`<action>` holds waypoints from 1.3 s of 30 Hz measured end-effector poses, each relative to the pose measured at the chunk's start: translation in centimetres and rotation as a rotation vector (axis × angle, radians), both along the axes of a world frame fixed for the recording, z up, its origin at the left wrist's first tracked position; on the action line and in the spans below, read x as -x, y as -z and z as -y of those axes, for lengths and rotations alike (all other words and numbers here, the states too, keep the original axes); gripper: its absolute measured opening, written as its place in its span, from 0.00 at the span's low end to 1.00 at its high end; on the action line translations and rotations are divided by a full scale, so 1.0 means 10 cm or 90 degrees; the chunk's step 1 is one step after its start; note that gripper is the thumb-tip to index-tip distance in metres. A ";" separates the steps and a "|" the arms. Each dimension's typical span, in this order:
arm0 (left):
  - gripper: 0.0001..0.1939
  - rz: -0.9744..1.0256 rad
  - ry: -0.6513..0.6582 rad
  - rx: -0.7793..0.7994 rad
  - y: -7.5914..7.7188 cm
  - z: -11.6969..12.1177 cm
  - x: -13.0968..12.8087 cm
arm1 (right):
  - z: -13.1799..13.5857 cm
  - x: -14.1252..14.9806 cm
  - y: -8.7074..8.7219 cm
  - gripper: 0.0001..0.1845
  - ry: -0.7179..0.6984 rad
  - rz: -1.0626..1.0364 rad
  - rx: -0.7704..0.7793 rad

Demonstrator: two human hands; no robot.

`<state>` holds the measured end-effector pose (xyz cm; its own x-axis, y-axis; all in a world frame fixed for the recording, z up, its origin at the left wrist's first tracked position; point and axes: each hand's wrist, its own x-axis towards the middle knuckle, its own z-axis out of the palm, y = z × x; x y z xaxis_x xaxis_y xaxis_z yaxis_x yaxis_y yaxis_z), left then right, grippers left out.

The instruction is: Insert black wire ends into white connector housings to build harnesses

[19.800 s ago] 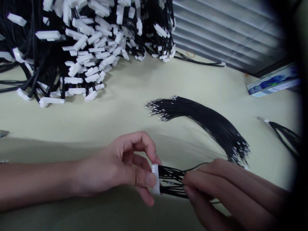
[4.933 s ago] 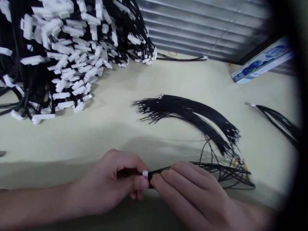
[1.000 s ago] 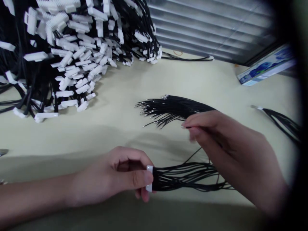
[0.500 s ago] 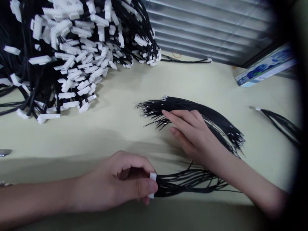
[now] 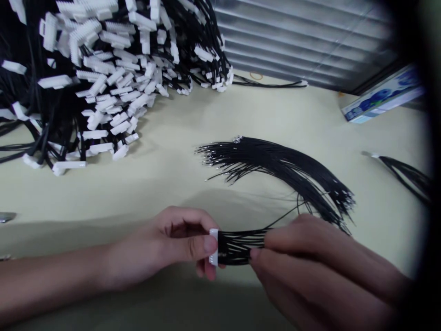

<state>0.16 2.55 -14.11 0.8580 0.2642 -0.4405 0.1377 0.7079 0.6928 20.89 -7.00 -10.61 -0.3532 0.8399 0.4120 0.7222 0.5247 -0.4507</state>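
Note:
My left hand [image 5: 181, 236] is closed, pinching a white connector housing [image 5: 214, 258] between thumb and fingers. Several black wires [image 5: 237, 235] run out of the housing to the right, and my right hand covers their farther part. Closed in a pinch, my right hand [image 5: 310, 264] holds a black wire whose pale metal tip [image 5: 223, 254] points at the housing. Whether that tip touches the housing I cannot tell. Beyond my hands lies a fanned bundle of loose black wires [image 5: 275, 161] with shiny metal terminals at the ends.
A large heap of wired white connectors [image 5: 113, 92] fills the back left of the pale table [image 5: 165, 184]. Slatted blinds [image 5: 292, 37] stand behind it. At the right are a blue and white box [image 5: 382, 97] and another wired connector [image 5: 403, 170].
My right hand has left the loose wire bundle and come down toward me to the connector, now pinching a wire. My left hand still holds the housing, slightly higher and turned.

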 end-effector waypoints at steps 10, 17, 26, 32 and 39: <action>0.11 0.011 -0.001 -0.004 0.03 -0.01 0.01 | -0.04 0.01 0.01 0.10 0.010 -0.077 0.086; 0.10 0.005 0.000 -0.004 0.01 -0.02 0.00 | -0.08 0.02 0.00 0.11 -0.016 -0.012 0.036; 0.11 0.009 -0.003 -0.006 0.02 0.00 0.01 | -0.02 -0.01 0.06 0.09 -0.004 0.062 -0.005; 0.11 0.003 -0.002 -0.010 0.02 0.01 0.03 | -0.03 0.03 0.06 0.07 0.016 0.077 -0.036; 0.12 -0.021 0.003 -0.019 0.04 0.02 0.01 | -0.01 0.03 0.06 0.06 0.005 0.081 -0.034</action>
<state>0.03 2.35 -14.50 0.8444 0.2743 -0.4603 0.1638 0.6858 0.7091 20.55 -6.86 -11.24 -0.3985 0.8212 0.4084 0.7762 0.5392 -0.3268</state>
